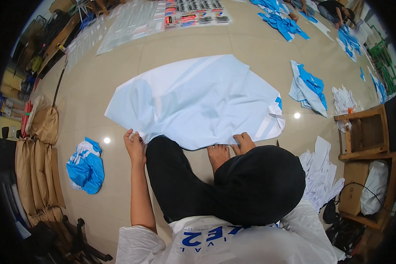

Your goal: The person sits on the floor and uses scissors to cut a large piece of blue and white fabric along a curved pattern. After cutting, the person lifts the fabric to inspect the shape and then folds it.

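A large pale blue and white fabric panel (198, 101) lies spread on the floor in front of me, wrinkled in places. At its near left edge is my left hand (135, 146), fingers curled at the cloth's border; a small dark spot shows by the fingertips, too small to name. My right hand (244, 143) pinches the near edge further right, its wrist hidden behind my black-clad knee (268, 180). Between the hands, my bare foot (218, 155) rests with its toes at the cloth's edge. Bright blue shows at the panel's right end, where the border is folded.
Bundled blue and white cloth (86, 165) lies at left, another folded piece (310, 88) at right. White scraps (319, 171) are heaped beside a wooden shelf (365, 154). Plastic-wrapped packs (197, 13) cover the far floor. People work on blue cloth at far right; brown rolls (37, 171) stand left.
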The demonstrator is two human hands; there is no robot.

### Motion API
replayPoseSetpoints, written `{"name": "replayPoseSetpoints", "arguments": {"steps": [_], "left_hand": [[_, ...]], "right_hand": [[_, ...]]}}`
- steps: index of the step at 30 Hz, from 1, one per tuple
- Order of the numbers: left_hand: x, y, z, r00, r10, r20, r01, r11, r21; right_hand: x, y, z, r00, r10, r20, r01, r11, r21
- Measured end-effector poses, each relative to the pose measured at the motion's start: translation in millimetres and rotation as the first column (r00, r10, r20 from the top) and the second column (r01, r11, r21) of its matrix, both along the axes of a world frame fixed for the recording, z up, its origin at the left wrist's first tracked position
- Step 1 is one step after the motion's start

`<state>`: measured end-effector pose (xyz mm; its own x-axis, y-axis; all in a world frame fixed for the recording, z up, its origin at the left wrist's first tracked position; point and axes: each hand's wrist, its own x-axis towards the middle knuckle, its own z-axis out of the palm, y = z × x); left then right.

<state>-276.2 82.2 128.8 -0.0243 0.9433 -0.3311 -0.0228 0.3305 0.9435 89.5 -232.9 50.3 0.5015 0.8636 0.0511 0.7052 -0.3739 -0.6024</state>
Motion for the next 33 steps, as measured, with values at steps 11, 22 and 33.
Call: {"name": "replayPoseSetpoints", "arguments": {"steps": [11, 22, 33], "left_hand": [[12.7, 9.8, 74.6, 0.975, 0.012, 0.222, -0.048, 0.986, 0.158], [148.3, -145.6, 139.1, 0.868, -0.424, 0.257, 0.383, 0.903, 0.195], [141.5, -94.0, 102.5, 0.776, -0.094, -0.624, 0.554, 0.574, 0.603]], "right_hand": [[62.9, 49.1, 35.0, 0.925, -0.361, 0.121, 0.302, 0.89, 0.343], [-51.9, 130.6, 135.1, 0.837, 0.471, -0.277, -0.412, 0.877, 0.246], [-19.8, 146.9, 186.7, 0.56, 0.552, -0.618, -0.313, 0.832, 0.459]]}}
